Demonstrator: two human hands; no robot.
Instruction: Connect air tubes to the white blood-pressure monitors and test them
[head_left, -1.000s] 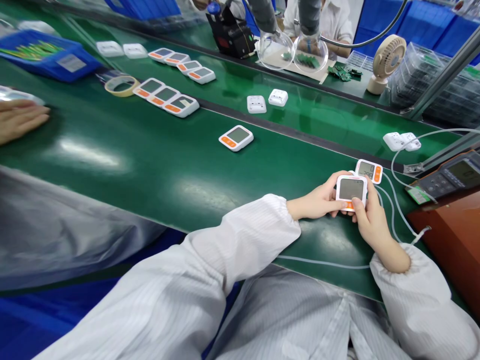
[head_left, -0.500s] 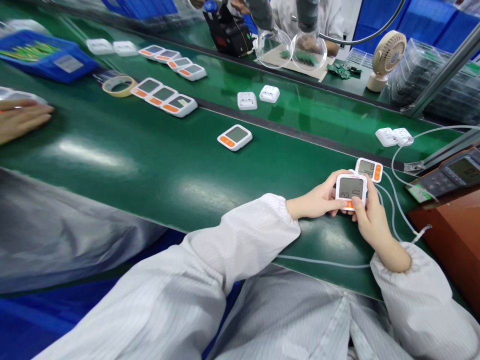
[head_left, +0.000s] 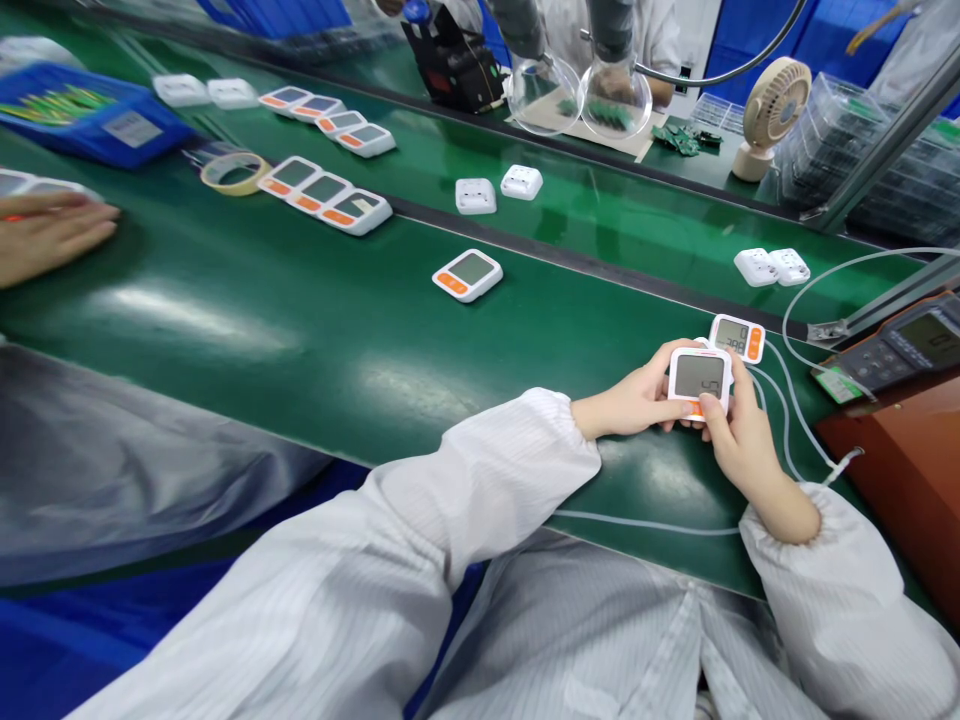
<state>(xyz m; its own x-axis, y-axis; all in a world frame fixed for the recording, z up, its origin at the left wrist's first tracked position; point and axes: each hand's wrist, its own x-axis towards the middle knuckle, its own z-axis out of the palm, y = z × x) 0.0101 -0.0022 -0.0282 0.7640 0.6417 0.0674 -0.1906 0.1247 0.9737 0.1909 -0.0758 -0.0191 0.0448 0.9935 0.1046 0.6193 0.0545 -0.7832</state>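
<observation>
Both my hands hold one small white device with a grey screen and orange buttons (head_left: 700,376) above the green belt (head_left: 315,320). My left hand (head_left: 637,400) grips its left side. My right hand (head_left: 739,435) wraps its right side, thumb pressed on the orange button edge. Digits show on the screen. A second device of the same kind (head_left: 737,337) lies just behind, its screen lit and white cables running from it. Another such device (head_left: 467,274) lies alone mid-belt.
Rows of like devices (head_left: 324,193) and a tape roll (head_left: 229,171) lie up the belt. White backs (head_left: 771,267) ride the far belt. A meter (head_left: 896,345) sits on a brown stand at right. Another person's hand (head_left: 45,235) rests at left. A fan (head_left: 769,115) stands behind.
The screen of the held device went from blank to showing digits. Items on the belts drifted left. My hands stayed in place.
</observation>
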